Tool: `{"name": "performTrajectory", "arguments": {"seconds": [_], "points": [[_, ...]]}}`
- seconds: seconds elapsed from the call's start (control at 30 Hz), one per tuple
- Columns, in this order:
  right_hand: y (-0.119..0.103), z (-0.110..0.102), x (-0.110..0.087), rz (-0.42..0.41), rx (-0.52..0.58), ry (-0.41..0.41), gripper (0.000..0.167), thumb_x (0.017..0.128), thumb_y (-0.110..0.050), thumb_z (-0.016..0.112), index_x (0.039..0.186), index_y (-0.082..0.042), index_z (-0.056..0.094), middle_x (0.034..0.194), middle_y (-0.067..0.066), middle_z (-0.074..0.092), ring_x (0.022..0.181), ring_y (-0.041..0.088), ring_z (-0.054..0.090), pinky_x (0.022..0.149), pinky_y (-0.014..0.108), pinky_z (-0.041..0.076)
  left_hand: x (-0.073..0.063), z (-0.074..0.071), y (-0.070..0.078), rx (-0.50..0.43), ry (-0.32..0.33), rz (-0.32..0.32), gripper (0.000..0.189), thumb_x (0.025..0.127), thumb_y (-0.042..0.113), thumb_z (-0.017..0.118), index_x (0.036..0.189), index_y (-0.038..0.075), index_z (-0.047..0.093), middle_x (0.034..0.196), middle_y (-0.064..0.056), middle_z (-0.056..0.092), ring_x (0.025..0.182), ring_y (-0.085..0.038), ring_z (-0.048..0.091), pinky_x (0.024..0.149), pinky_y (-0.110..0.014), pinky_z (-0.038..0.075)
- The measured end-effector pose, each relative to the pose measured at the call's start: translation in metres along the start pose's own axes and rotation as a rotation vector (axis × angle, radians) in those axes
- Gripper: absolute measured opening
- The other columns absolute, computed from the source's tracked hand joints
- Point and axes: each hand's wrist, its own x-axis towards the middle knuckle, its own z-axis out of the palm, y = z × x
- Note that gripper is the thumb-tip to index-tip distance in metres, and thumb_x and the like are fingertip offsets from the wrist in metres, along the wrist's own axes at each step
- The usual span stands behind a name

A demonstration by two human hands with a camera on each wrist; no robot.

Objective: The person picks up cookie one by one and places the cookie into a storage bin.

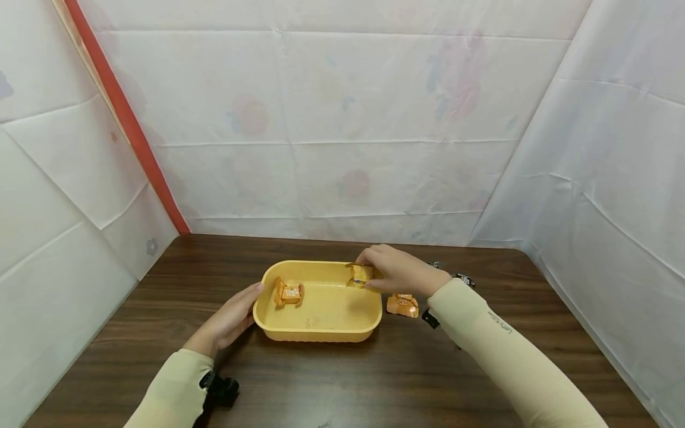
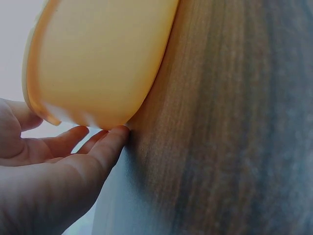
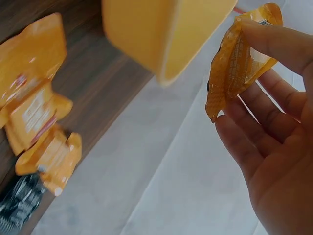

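A yellow plastic tub (image 1: 321,321) stands on the table. At its left end my left hand (image 1: 233,315) rests its fingertips against the outer wall, thumb at the rim, as the left wrist view (image 2: 73,166) shows. My right hand (image 1: 398,270) is over the tub's right end. Between thumb and fingers it pinches an orange-gold wrapped snack (image 3: 239,63) by its wrapper, beside the tub's wall in the right wrist view. Another orange wrapped snack (image 1: 291,294) lies inside the tub at the left.
Right of the tub lie more orange wrapped snacks (image 3: 36,115), partly hidden by my right arm in the head view. A black wrapped packet (image 3: 22,203) is next to them. White sheeting (image 1: 321,119) hangs behind the brown table (image 1: 321,386) and at both sides.
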Motion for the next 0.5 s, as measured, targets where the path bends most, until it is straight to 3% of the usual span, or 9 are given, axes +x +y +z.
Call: {"name": "performTrajectory", "arguments": {"seconds": [0.37, 0.5], "points": [[-0.018, 0.015, 0.032, -0.013, -0.009, -0.09, 0.041, 0.096, -0.028, 0.072, 0.131, -0.011, 0.058, 0.118, -0.001, 0.058, 0.102, 0.013, 0.053, 0.088, 0.032, 0.047, -0.002, -0.001, -0.002, 0.009, 0.002, 0.005, 0.072, 0.111, 0.043, 0.029, 0.158, -0.005, 0.004, 0.163, -0.026, 0.009, 0.149, -0.036, 0.014, 0.116, -0.051, 0.021], [-0.025, 0.02, 0.042, -0.038, -0.03, -0.118, 0.039, 0.096, -0.029, 0.072, 0.128, -0.012, 0.058, 0.112, -0.002, 0.058, 0.094, 0.013, 0.051, 0.081, 0.03, 0.046, -0.002, 0.0, -0.002, 0.006, -0.002, 0.009, 0.071, 0.111, 0.043, 0.029, 0.158, -0.005, 0.004, 0.163, -0.026, 0.01, 0.149, -0.036, 0.014, 0.116, -0.051, 0.021]]}}
